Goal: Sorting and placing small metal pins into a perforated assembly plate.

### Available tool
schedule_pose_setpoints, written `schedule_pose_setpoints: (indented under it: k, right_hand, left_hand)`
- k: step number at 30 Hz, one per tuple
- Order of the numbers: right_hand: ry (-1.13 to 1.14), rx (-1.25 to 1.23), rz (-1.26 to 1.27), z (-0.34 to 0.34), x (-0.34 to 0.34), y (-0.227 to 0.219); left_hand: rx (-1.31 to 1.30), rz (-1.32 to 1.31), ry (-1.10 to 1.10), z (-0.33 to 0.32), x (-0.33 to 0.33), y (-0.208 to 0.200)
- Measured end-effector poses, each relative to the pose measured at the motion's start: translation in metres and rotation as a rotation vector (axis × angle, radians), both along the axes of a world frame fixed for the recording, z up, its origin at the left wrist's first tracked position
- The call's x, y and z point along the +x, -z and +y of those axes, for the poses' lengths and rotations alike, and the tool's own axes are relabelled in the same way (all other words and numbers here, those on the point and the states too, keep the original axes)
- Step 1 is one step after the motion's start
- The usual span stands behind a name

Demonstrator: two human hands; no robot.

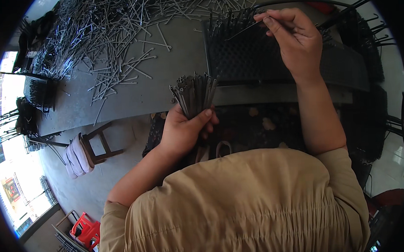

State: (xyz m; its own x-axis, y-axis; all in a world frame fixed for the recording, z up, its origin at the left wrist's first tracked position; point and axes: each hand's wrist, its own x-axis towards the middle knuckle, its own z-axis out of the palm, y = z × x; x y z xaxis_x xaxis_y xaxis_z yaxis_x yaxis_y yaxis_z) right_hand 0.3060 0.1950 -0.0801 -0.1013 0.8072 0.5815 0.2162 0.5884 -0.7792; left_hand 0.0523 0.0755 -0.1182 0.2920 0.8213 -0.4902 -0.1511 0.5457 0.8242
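My left hand is closed round a bundle of thin dark metal rods, held upright just off the table's near edge; their small rounded ends fan out at the top. Higher up and to the right, my right hand pinches a single thin metal rod between thumb and fingers. That rod slants down to the left, over a black rack with a closely dimpled or gridded face. Several rods stand up along the rack's far side. Whether the pinched rod touches the rack, I cannot tell.
A big heap of loose metal rods covers the far left of the grey table. Another dark rack sits at the table's left end. A wooden chair with a pale cloth and a red plastic stool stand on the floor.
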Motion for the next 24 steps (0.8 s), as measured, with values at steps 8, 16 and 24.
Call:
schedule_pose_setpoints:
  k: [8, 16, 24]
  right_hand:
    - [-0.148, 0.132, -0.222, 0.005, -0.012, -0.018]
    - [0.239, -0.111, -0.305, 0.004, -0.044, -0.046]
    - [-0.334, 0.135, -0.295, 0.009, -0.032, -0.027]
  left_hand:
    - [0.022, -0.008, 0.025, 0.002, 0.001, 0.004]
    - [-0.003, -0.002, -0.029, 0.0, 0.001, 0.006]
    - [-0.013, -0.012, -0.036, 0.001, 0.002, 0.004]
